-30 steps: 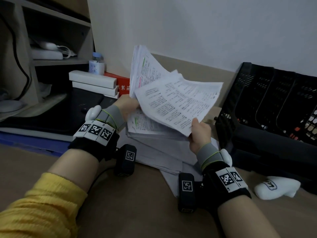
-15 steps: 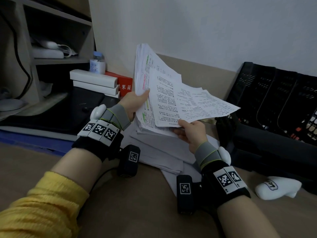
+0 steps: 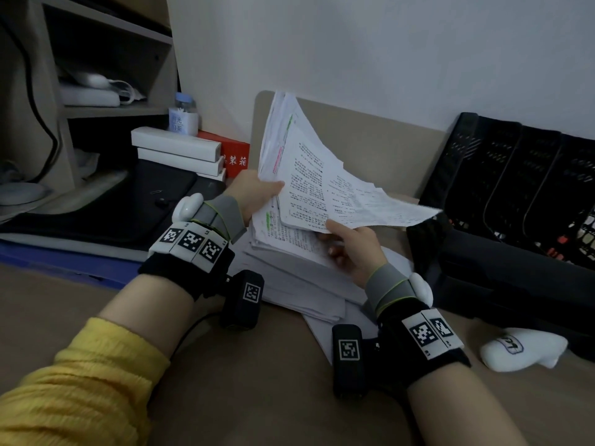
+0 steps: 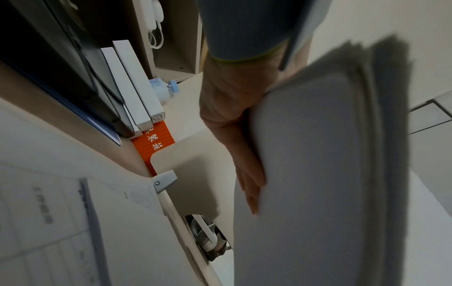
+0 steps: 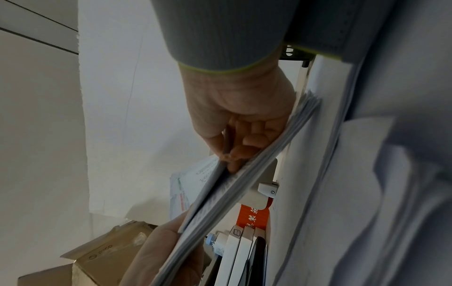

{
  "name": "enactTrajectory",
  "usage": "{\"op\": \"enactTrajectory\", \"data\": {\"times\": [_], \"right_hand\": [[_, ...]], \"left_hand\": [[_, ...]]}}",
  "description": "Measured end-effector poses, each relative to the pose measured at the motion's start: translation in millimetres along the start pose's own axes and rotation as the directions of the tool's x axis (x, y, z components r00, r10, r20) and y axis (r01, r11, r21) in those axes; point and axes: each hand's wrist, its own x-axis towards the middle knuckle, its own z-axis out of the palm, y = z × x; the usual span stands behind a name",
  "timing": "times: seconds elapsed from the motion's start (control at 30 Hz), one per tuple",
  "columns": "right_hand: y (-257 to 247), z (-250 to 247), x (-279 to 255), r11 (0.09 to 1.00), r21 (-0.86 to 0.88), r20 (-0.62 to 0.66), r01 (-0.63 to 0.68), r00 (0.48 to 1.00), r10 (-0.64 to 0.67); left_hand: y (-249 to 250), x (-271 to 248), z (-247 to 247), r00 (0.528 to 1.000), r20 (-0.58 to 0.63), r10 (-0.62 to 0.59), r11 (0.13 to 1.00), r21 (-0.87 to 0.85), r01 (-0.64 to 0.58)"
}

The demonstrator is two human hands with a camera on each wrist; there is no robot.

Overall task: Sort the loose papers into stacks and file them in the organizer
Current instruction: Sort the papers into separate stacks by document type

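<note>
My left hand [image 3: 257,191] grips a thick sheaf of printed papers [image 3: 283,149], tilted up on edge over the desk, thumb on the front sheet. In the left wrist view its fingers [image 4: 247,181] lie along the sheaf's back [image 4: 318,174]. My right hand [image 3: 347,246] pinches the lower edge of a thin printed set [image 3: 360,201] fanned out to the right of the sheaf; the right wrist view shows thumb and fingers [image 5: 232,152] clamped on those sheets [image 5: 234,185]. Beneath both hands lies a loose pile of papers [image 3: 299,284]. The black mesh organizer [image 3: 515,188] stands at the right.
Two white boxes [image 3: 177,149], a red box [image 3: 236,156] and a small bottle [image 3: 183,115] stand at the back left beside a shelf unit [image 3: 106,107]. A black pad [image 3: 112,204] lies at left. A white object [image 3: 524,349] rests near the organizer's front.
My right hand swung its thin set of sheets from in front of the sheaf down and to the right. The left hand's sheaf stands slightly more upright.
</note>
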Motion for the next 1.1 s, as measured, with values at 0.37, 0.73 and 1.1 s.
{"op": "enactTrajectory", "data": {"times": [0.37, 0.73, 1.1], "right_hand": [[17, -28, 22, 0.857, 0.511, -0.191, -0.071, 0.962, 0.194], [2, -11, 16, 0.897, 0.442, -0.225, 0.016, 0.97, 0.094], [-5, 20, -3, 0.968, 0.219, 0.077, -0.121, 0.991, 0.107]], "left_hand": [[5, 3, -24, 0.999, 0.028, -0.036, 0.998, -0.045, 0.037], [-3, 8, -8, 0.983, -0.178, -0.049, 0.965, -0.262, 0.001], [-2, 4, 12, 0.976, -0.218, 0.01, 0.942, -0.325, -0.083]]}}
